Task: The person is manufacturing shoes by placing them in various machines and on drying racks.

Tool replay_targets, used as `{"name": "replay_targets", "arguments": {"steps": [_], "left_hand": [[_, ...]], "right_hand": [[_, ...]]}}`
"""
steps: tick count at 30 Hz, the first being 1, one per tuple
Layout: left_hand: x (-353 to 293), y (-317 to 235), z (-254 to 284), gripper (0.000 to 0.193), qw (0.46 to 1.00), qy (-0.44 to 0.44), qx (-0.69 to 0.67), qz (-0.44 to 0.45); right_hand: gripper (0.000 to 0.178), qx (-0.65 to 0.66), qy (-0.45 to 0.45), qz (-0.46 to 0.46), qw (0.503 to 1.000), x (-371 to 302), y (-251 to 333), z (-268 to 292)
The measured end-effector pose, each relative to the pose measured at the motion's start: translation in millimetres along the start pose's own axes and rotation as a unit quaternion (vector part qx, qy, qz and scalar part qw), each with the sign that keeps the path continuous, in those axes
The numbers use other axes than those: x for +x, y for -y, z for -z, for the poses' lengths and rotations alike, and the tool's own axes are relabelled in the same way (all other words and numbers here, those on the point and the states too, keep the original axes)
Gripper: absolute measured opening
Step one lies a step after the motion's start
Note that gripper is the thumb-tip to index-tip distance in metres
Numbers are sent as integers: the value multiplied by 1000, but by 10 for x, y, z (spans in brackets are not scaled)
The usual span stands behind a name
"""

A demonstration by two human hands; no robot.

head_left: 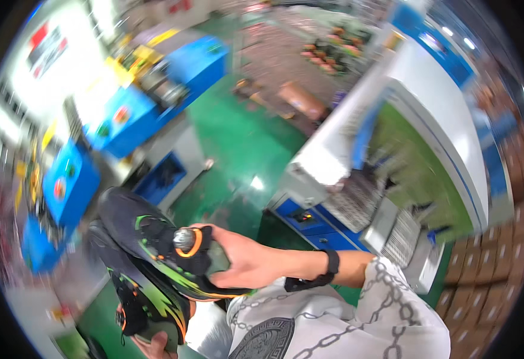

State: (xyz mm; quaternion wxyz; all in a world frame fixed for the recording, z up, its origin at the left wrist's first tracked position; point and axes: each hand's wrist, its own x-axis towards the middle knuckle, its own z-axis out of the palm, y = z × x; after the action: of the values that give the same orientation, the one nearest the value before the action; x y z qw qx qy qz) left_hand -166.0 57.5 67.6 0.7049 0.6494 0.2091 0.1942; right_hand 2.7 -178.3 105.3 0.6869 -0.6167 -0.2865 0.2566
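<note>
My right hand is closed round the opening end of a black sports shoe with lime-green markings and an orange edge. A grey-green block shows in that shoe's opening, beside my fingers. Lower and to the left, a matching shoe lies against the first one, its toe partly hidden behind it. My left hand grips the heel end of this second shoe near the bottom edge, with only some fingers showing. Both shoes point up and to the left. A dark band is on my right wrist.
Blue machines with red and green buttons line the left. On the right stands a white machine with a curved hood and blue drawers. Green floor runs between them. Brown boxes are stacked far right.
</note>
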Motion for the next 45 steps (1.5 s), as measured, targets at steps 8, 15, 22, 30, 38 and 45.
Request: {"name": "replay_targets", "arguments": {"steps": [8, 15, 22, 30, 38, 45], "left_hand": [[-72, -302, -2096, 101, 834, 439, -173, 287], [-448, -359, -3831, 86, 728, 627, 44, 275], [-622, -20, -5125, 73, 648, 710, 275, -21], [-297, 111, -3714, 67, 755, 650, 46, -71], [495, 694, -1304, 22, 744, 582, 299, -133], [224, 697, 149, 21, 955, 144, 252, 53]], "right_hand": [[57, -4, -525, -113, 844, -3245, 725, 524], [67, -248, -818, -105, 509, -4035, 186, 797], [67, -229, -812, -162, 512, -3973, 201, 1386], [36, -330, -787, 228, 468, -2992, 199, 842], [14, -215, -258, 202, 920, -374, -59, 86], [14, -179, 129, 153, 963, 974, -411, -1049]]}}
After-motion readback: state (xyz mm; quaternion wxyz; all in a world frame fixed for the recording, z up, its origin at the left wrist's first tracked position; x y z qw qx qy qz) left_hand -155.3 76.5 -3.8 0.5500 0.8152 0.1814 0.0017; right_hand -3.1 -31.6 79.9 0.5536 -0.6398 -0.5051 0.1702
